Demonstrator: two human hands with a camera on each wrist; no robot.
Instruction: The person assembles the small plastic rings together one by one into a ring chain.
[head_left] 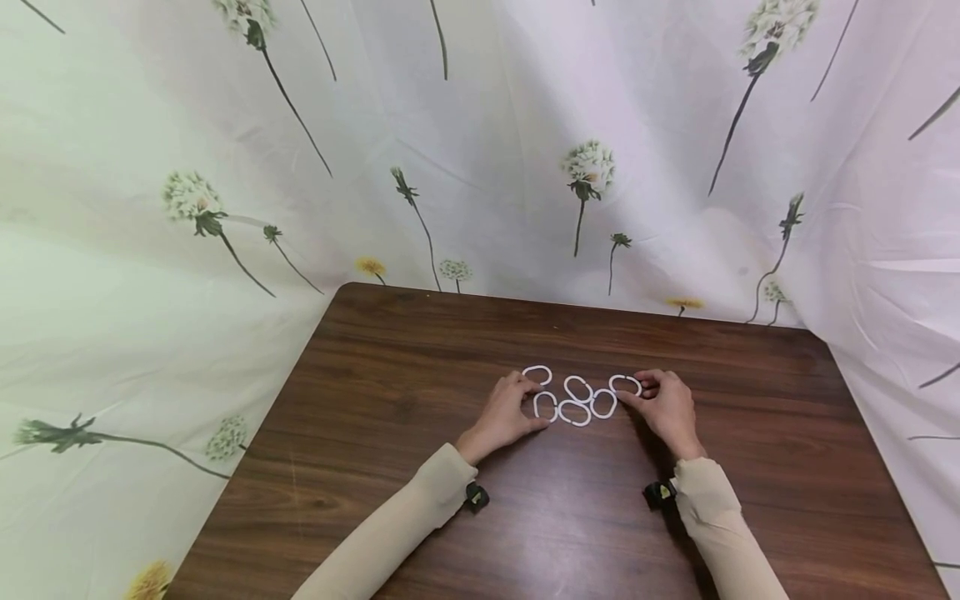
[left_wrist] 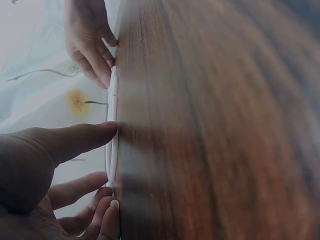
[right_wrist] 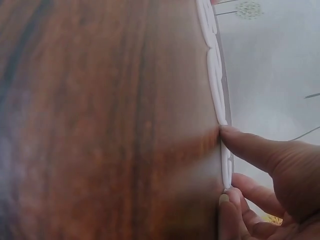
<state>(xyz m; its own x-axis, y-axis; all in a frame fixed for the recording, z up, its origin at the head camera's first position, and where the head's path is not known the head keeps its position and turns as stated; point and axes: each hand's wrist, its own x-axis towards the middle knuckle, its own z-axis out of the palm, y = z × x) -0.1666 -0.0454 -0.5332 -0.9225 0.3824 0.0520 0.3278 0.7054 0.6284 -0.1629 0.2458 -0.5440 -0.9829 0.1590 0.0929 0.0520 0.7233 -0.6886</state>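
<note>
Several white oval curtain rings, with gaps visible in some, lie flat and close together on the brown table. My left hand [head_left: 507, 414] holds a ring [head_left: 536, 407] at the cluster's left, thumb and index finger on opposite sides of it. Just behind those fingers lies another ring [head_left: 546, 369]. On the right, my right hand [head_left: 669, 410] holds the outermost ring [head_left: 615, 379] between thumb and fingers. Between the hands are a back ring [head_left: 567, 385], a front ring [head_left: 576, 423] and a third ring [head_left: 603, 417]. Both wrist views show the rings edge-on, so exact contact is partly hidden.
The dark wood-grain table [head_left: 360, 400] has its far edge behind the rings. A white curtain [head_left: 495, 150] printed with dandelions hangs along the back and sides. Small black wrist devices sit at both sleeve cuffs.
</note>
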